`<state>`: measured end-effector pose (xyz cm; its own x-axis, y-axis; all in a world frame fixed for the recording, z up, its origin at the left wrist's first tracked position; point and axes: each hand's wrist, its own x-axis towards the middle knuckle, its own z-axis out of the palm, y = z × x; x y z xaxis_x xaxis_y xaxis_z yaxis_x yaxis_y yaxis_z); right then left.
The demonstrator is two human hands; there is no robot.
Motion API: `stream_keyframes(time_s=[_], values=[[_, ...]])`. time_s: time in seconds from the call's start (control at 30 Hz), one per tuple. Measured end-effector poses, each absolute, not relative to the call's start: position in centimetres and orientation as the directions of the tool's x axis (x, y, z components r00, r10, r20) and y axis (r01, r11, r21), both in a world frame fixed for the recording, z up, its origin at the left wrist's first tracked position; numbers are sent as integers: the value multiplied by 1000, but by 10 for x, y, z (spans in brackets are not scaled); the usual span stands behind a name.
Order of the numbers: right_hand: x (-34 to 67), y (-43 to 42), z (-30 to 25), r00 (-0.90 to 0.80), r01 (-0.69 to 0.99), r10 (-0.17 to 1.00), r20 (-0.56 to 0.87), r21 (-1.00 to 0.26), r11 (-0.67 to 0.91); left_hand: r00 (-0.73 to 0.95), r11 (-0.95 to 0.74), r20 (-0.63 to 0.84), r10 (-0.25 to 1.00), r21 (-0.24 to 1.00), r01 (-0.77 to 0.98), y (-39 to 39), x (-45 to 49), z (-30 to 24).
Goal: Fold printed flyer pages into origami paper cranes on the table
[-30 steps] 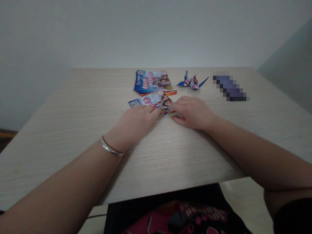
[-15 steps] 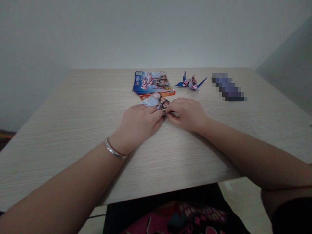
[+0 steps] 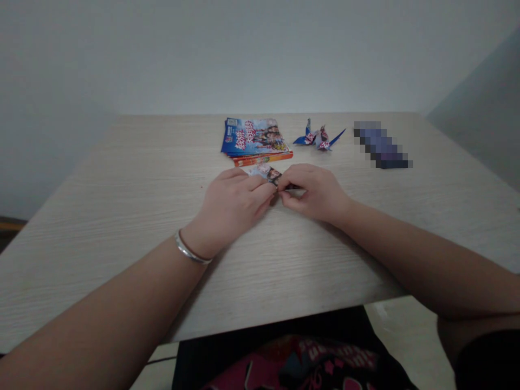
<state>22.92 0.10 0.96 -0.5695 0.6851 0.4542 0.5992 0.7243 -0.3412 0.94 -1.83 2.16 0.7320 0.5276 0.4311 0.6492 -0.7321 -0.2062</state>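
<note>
Both hands meet over a small folded sheet of printed paper (image 3: 265,172) in the middle of the table. My left hand (image 3: 239,203), with a silver bangle at its wrist, is closed on the paper's near left side. Thumb and forefinger of my right hand (image 3: 312,189) pinch its right edge. Only the paper's far part shows, with printed faces on pale blue; my fingers cover the rest. Just beyond lies a stack of printed leaflets (image 3: 255,136), blue on top with orange ones beneath.
Folded paper cranes (image 3: 319,138) in blue and white stand right of the stack. Farther right lies a pixelated dark, flat object (image 3: 381,145). The pale wooden table (image 3: 134,179) meets a grey wall behind. Patterned clothing (image 3: 300,363) shows below the near edge.
Less of the paper shows beyond my fingers now, its far tip lower and nearer to me. My hands have shifted only slightly.
</note>
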Motion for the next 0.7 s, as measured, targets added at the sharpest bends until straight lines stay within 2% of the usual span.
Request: stream_keyframes(time_s=[0.23,0.43,0.7], values=[[223,-4,16,-570,627,704,425,-329,706,689,-689,455,564,-200,696,-25,14,28],[229,-1,13,-517,662,706,484,-297,688,631,-632,456,628,-175,755,-27,11,33],[248,7,10,-485,686,726,489,-302,662,603,-595,438,666,-175,784,-27,6,37]])
